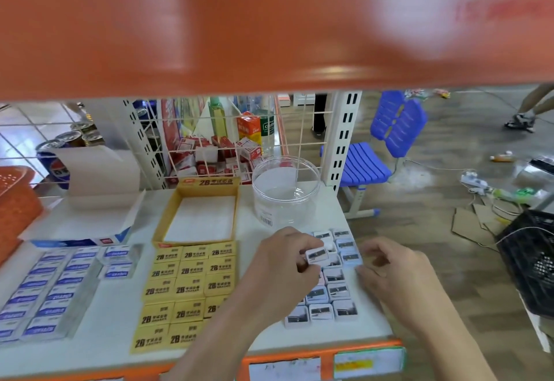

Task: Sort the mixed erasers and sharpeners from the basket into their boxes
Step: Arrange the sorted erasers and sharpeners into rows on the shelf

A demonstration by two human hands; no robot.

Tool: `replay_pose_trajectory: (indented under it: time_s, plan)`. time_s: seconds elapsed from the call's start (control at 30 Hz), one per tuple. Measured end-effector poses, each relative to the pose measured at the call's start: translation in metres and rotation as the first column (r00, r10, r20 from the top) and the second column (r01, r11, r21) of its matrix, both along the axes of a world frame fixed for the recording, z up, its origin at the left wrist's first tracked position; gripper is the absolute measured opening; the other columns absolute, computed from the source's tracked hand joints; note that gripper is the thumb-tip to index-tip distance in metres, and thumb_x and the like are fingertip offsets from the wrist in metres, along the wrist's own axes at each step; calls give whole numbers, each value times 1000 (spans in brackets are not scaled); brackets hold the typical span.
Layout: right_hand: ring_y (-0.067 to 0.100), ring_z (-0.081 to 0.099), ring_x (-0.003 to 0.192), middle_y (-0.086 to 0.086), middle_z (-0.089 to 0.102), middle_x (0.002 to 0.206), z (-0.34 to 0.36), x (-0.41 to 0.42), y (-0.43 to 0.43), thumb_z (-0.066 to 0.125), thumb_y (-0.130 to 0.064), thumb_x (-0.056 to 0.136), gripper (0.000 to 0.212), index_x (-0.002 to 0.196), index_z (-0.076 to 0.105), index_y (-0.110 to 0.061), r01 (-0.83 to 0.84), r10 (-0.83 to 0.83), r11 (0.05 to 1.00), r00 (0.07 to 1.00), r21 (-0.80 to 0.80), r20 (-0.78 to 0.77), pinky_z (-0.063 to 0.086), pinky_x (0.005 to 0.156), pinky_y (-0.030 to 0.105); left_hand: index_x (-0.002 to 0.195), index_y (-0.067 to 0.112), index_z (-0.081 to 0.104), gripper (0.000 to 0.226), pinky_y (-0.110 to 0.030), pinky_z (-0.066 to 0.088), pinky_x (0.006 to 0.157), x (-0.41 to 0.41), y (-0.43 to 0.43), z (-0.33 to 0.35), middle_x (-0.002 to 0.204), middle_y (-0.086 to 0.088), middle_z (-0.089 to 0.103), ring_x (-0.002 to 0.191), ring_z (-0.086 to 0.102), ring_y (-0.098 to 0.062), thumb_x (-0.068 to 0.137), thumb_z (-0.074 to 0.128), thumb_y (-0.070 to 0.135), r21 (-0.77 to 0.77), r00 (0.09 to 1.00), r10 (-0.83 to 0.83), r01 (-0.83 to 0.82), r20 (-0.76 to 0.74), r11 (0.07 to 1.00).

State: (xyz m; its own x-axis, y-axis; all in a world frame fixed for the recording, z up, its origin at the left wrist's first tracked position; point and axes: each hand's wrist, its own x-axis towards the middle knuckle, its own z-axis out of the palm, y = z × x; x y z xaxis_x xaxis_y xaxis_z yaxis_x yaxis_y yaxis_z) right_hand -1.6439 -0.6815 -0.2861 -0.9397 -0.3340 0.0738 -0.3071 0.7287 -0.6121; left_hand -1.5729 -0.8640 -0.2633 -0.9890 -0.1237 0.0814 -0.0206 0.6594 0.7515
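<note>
Pinches one small sharpener [315, 254] in the left hand [284, 263] over the sharpener rows [335, 292] at the shelf's [120, 305] near right, with the right hand [395, 269] curled just beside, hold unclear; probably handles light, rigid and slick, best taken by its long edges.

white sharpeners [329, 293] in rows right; yellow erasers [186, 287] middle; blue erasers [51, 284] left.

Clear glossy plastic jar [286, 198]; matt yellow cardboard box [207, 183]; perforated orange plastic basket [18, 204]. Sharpeners [322, 311]: white plastic w/ metal blades (small, blurred). Yellow erasers [189, 289] in paper sleeves. Upper shelf [239, 21] glossy orange; lower shelf [117, 305] smooth, matt white.
</note>
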Motion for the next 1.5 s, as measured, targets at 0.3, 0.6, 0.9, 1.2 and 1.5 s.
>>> replay_pose_trajectory:
  time_s: [0.3, 0.6, 0.9, 1.2, 1.5]
  plan:
    - [1, 56, 63, -22, 65, 77, 21, 10, 1, 72, -10, 80, 37, 95, 68, -44, -259, 281, 949, 953, -180, 114, 42, 58, 12, 115, 40, 50, 44, -18, 48, 75, -10, 19, -7, 85, 18, 55, 71, 53, -2, 84, 64, 12, 45, 999, -51, 52, -9, 998]
    - [10, 58, 72, -16, 62, 84, 3, -1, 24, 82, -18, 72, 28, 79, 70, -43, -173, 181, 979, 981, -104, 67, 44, 62, 17, 118, 32, 56, 26, -5, 38, 75, -5, 1, -2, 102, 24, 47, 88, 50, 8, 94, 55, 24, -119, 993, 60, -72, -98, 990]
    - [3, 52, 62, -17, 60, 75, -10, -1, 16, 79, -12, 73, 36, 68, 55, -39, -105, 120, 985, 986, -135, 113, 40, 57, 11, 131, 27, 51, 36, -24, 45, 84, -1, -24, -3, 124, 7, 52, 105, 55, -8, 95, 53, 32, -182, 956, 269, -247, 112, 952]
    - [8, 57, 72, -19, 63, 101, 0, -10, 9, 58, -1, 81, 55, 115, 55, -44, -97, 129, 978, 977, -184, 171, 46, 59, 15, 137, 23, 46, 41, -19, 41, 72, -4, -19, 1, 104, 13, 49, 98, 54, -7, 97, 52, 29, -130, 942, 225, -198, 248, 972]
    - [2, 48, 44, -7, 57, 51, -5, -23, -5, 56, -5, 91, 48, 130, 53, -33, -94, 134, 982, 958, -163, 253, 39, 50, 21, 94, 24, 40, 15, -37, 49, 89, -2, -16, 8, 103, 0, 57, 88, 52, -14, 95, 55, 26, -113, 930, 217, -191, 295, 975]
